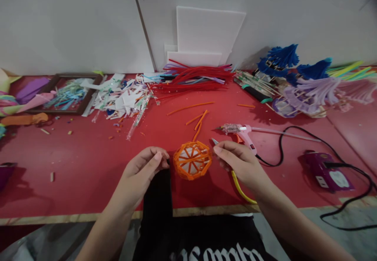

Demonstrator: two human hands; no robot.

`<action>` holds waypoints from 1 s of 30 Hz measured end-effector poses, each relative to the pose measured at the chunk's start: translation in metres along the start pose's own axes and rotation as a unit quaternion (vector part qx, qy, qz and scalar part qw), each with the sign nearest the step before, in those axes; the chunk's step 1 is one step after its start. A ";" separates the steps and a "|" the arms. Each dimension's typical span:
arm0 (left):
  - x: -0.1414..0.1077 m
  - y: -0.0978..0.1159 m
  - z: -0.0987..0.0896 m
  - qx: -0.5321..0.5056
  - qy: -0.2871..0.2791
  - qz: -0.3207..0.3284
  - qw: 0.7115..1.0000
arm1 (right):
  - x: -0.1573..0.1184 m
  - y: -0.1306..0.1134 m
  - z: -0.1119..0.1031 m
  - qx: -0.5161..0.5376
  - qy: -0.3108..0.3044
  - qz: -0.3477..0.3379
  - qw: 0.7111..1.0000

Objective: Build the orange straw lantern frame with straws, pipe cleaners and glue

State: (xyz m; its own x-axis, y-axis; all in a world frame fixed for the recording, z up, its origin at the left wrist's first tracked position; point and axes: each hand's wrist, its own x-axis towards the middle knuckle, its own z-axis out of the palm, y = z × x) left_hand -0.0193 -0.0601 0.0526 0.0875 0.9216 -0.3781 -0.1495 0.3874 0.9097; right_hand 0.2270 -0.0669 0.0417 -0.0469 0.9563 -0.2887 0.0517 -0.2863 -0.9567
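Note:
Between my hands is a round orange piece [193, 160], built from fuzzy pipe cleaners like a spoked wheel over a whitish middle. My left hand [144, 168] is just left of it, thumb and fingers pinched together; whatever they hold is too small to make out. Close to its right edge, my right hand [237, 160] is also closed in a pinch, its contents hidden. Under that hand lies a tool with a pointed metal tip and a yellow handle [241, 190]. Cut orange pipe cleaners [202, 120] lie just beyond the round piece.
A pink glue gun [246, 135] lies beyond my right hand, its black cord running near a purple power box [328, 170]. Red pipe cleaners [194, 76], white scraps [126, 98] and a brown frame [55, 111] lie at the back. Blue and lilac fringed pieces [312, 86] stand back right.

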 end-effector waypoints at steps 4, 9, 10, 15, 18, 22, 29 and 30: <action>0.006 -0.001 0.004 -0.061 0.004 -0.017 0.998 | 0.000 0.003 -0.010 -0.024 0.035 0.023 0.999; 0.008 0.006 0.006 -0.065 0.024 -0.011 0.998 | -0.006 0.013 -0.024 -0.180 0.094 -0.069 0.977; 0.008 0.007 0.005 -0.064 0.028 -0.008 0.998 | -0.009 0.018 -0.027 -0.225 0.107 -0.104 0.963; 0.012 0.014 -0.001 -0.036 0.048 0.003 0.998 | -0.021 0.049 -0.035 -0.358 0.149 -0.239 0.890; 0.021 0.018 -0.008 -0.011 0.072 0.059 0.996 | -0.026 0.067 -0.038 -0.394 0.154 -0.266 0.866; 0.041 0.022 -0.022 0.100 0.128 0.153 0.975 | -0.028 0.082 -0.041 -0.435 0.158 -0.279 0.841; 0.070 0.035 -0.055 0.297 0.197 0.208 0.911 | -0.026 0.086 -0.055 -0.455 0.188 -0.268 0.828; 0.073 0.036 -0.059 0.332 0.196 0.213 0.898 | -0.026 0.086 -0.058 -0.456 0.196 -0.260 0.828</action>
State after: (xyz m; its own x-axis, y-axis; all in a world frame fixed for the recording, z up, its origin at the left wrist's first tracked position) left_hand -0.0763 0.0225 0.0477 -0.2102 0.9708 0.1158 0.5442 0.0178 0.8388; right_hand 0.2907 -0.1133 -0.0309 0.0198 0.9335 0.3582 0.8666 0.1627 -0.4718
